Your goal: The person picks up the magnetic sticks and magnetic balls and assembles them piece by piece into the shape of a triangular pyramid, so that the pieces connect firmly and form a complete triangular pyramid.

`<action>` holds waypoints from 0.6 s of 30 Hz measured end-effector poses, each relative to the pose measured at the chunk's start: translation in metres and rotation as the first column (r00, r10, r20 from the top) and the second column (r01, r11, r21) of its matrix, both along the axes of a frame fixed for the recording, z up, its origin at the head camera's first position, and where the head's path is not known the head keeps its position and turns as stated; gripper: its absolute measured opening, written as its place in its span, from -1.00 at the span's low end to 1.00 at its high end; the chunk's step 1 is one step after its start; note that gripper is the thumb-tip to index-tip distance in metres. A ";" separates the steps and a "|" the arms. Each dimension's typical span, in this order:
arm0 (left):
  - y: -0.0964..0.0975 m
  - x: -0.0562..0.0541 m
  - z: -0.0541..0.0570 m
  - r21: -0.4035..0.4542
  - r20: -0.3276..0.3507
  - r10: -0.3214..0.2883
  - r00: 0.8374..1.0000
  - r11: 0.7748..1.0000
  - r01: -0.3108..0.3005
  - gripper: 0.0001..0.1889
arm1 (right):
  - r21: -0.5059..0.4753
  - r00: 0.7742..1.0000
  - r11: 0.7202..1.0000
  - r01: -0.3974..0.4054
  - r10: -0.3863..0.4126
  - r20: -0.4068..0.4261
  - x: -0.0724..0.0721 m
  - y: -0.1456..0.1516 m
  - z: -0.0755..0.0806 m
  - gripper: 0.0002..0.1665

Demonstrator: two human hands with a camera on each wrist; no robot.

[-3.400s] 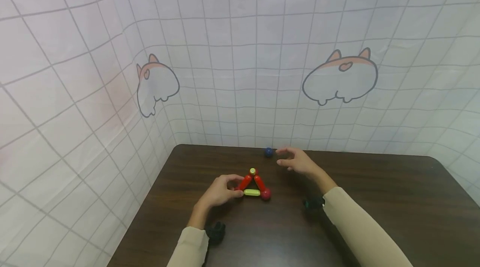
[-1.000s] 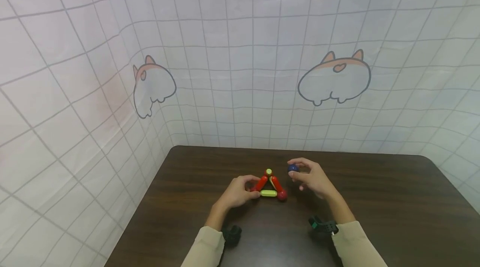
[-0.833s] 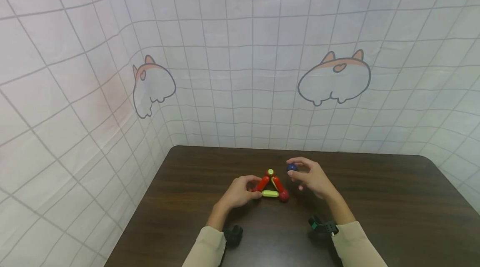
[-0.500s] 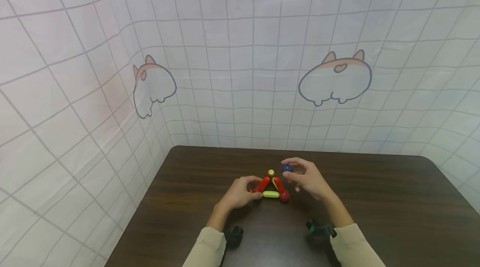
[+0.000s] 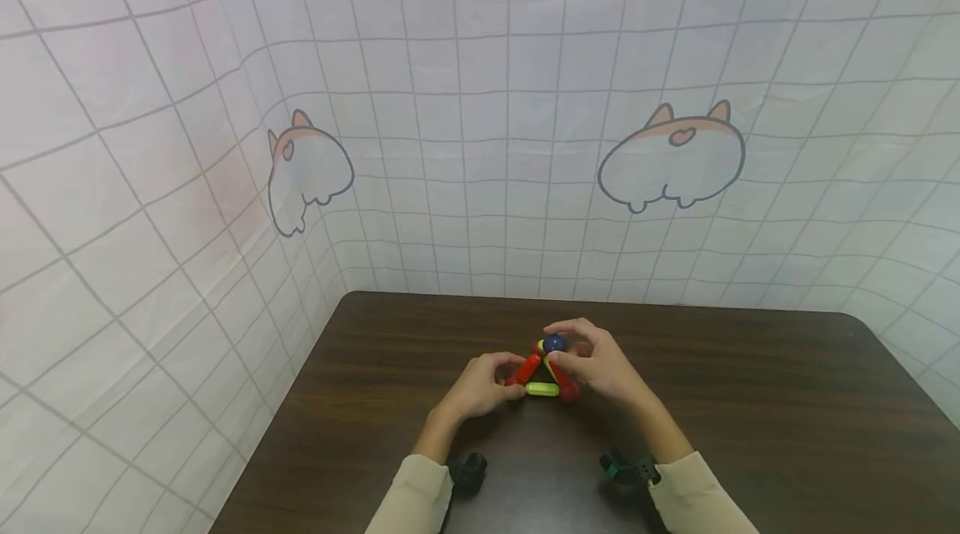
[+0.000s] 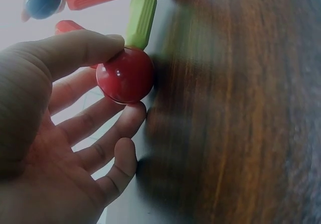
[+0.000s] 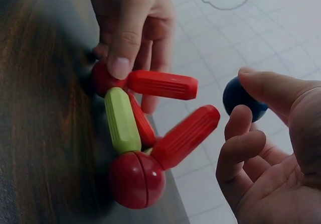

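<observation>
My left hand [image 5: 477, 386] grips a red ball [image 6: 125, 76] at one corner of a triangular magnetic rod-and-ball frame on the table. A yellow-green rod [image 7: 122, 121] runs from that ball to another red ball [image 7: 136, 180] at the near right corner. Two red rods, one rising from the held ball [image 7: 163, 85] and the other slanting up from the right ball [image 7: 188, 136], lean inward with their upper ends apart. My right hand [image 5: 600, 363] pinches a blue ball [image 7: 234, 96] between thumb and fingertips, close beside those upper ends. The frame's far corner is partly hidden behind the blue ball in the head view.
The dark wood-grain table [image 5: 750, 401] has rounded far corners and reaches back to a white grid-patterned curtain [image 5: 480, 184]. Dark devices are strapped to both wrists, on the left [image 5: 468, 473] and the right [image 5: 628, 467].
My right hand has picked the blue ball off the back of the table and brought it leftward over the frame. My left hand keeps its grip; the frame has shifted rightward in the head view.
</observation>
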State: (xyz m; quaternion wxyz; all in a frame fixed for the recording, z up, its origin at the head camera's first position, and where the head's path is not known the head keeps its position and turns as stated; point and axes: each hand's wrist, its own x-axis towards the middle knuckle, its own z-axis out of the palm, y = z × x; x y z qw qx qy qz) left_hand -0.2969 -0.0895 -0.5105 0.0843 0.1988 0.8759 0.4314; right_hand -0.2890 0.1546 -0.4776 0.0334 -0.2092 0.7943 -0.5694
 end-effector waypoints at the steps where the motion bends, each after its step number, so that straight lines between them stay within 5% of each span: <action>1: 0.000 0.000 0.000 0.001 0.002 -0.001 1.000 1.000 0.001 -0.61 | 0.005 1.000 1.000 -0.001 0.001 -0.002 0.000 -0.001 -0.001 -0.59; 18: 0.000 -0.001 -0.001 -0.011 -0.008 -0.001 1.000 1.000 0.001 -0.60 | 0.037 0.999 0.999 0.016 -0.014 -0.041 -0.001 -0.006 -0.007 -0.56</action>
